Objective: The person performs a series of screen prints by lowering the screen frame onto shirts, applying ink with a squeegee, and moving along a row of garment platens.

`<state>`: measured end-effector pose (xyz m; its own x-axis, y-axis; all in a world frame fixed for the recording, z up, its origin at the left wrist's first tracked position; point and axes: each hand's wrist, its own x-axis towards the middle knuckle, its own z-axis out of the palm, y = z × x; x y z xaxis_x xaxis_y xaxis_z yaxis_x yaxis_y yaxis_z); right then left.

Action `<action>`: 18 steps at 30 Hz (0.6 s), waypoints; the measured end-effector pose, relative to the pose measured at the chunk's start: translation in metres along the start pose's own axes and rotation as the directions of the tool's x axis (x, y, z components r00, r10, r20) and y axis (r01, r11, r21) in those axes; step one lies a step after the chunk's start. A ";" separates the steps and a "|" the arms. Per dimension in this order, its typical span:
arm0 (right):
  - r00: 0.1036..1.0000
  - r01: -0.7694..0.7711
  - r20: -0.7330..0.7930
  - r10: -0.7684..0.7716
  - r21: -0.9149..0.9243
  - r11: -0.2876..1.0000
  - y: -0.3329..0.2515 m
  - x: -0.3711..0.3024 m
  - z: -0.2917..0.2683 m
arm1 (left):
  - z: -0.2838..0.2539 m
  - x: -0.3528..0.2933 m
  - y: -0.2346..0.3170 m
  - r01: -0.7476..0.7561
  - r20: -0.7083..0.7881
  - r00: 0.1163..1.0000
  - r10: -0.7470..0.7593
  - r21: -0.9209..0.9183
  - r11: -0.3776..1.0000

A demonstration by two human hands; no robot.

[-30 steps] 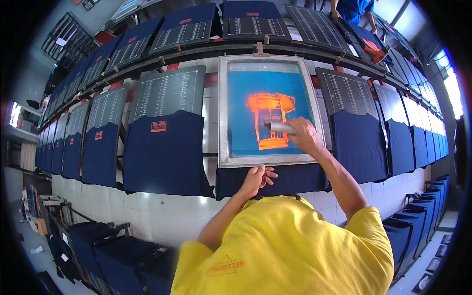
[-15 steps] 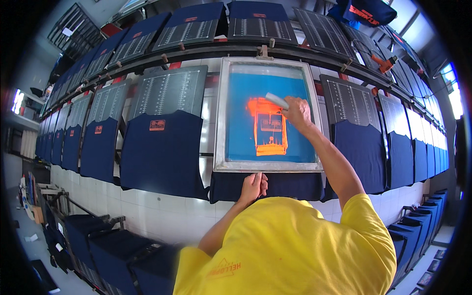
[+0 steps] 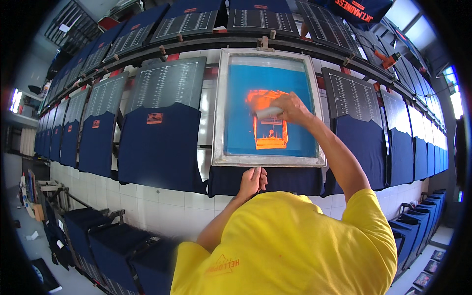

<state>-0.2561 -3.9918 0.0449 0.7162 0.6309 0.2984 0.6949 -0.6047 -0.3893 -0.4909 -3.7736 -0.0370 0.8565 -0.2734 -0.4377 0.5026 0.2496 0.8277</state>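
A screen printing frame (image 3: 219, 108) with blue mesh lies over a navy T-shirt (image 3: 290, 181), whose lower part shows in front of it. Orange ink (image 3: 271, 143) is spread on the mesh round a small rectangular design. My right hand (image 3: 293, 108) is closed on a pale squeegee (image 3: 269, 112), which is tilted and blurred over the upper part of the design. Just below the frame's front edge, my left hand (image 3: 252, 182) is closed with its fingers curled. Its fingertips come up to the frame's rim; what they hold, if anything, is hidden.
To the left, a navy T-shirt (image 3: 158, 142) with an orange print covers part of a dark printing board (image 3: 169, 81). Another shirt (image 3: 359, 152) lies to the right. A rail (image 3: 196, 42) runs behind the frame, and an orange tool (image 3: 388, 59) rests at the back right.
My right hand has pulled the squeegee toward me, from the upper edge of the ink down over the design. My left hand stays at the frame's front edge. The whole view has shifted slightly.
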 end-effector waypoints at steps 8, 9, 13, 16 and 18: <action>0.998 0.054 0.042 -0.056 0.046 0.997 -0.051 -0.056 -0.035 | 0.000 0.000 -0.001 0.005 0.006 1.000 -0.005 0.028 1.000; 1.000 -0.013 0.020 0.013 -0.002 1.000 -0.044 -0.057 -0.035 | 0.000 0.000 0.000 0.010 0.006 1.000 -0.010 0.021 1.000; 0.973 -0.224 -0.089 0.213 -0.142 0.964 0.005 -0.034 -0.022 | 0.000 -0.001 0.005 0.040 0.013 0.999 -0.040 0.020 0.999; 0.946 -0.295 -0.194 0.260 -0.180 0.938 0.027 -0.020 -0.013 | 0.001 0.001 0.004 0.034 0.011 0.999 -0.034 0.029 0.999; 0.930 -0.344 -0.206 0.304 -0.200 0.917 0.027 -0.016 -0.010 | 0.001 0.001 0.003 0.029 0.004 1.000 -0.029 0.019 0.999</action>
<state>-0.2484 -4.0229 0.0384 0.8908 0.3031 0.3386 0.4042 -0.8690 -0.2854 -0.4885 -3.7742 -0.0347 0.8411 -0.2841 -0.4603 0.5249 0.2234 0.8213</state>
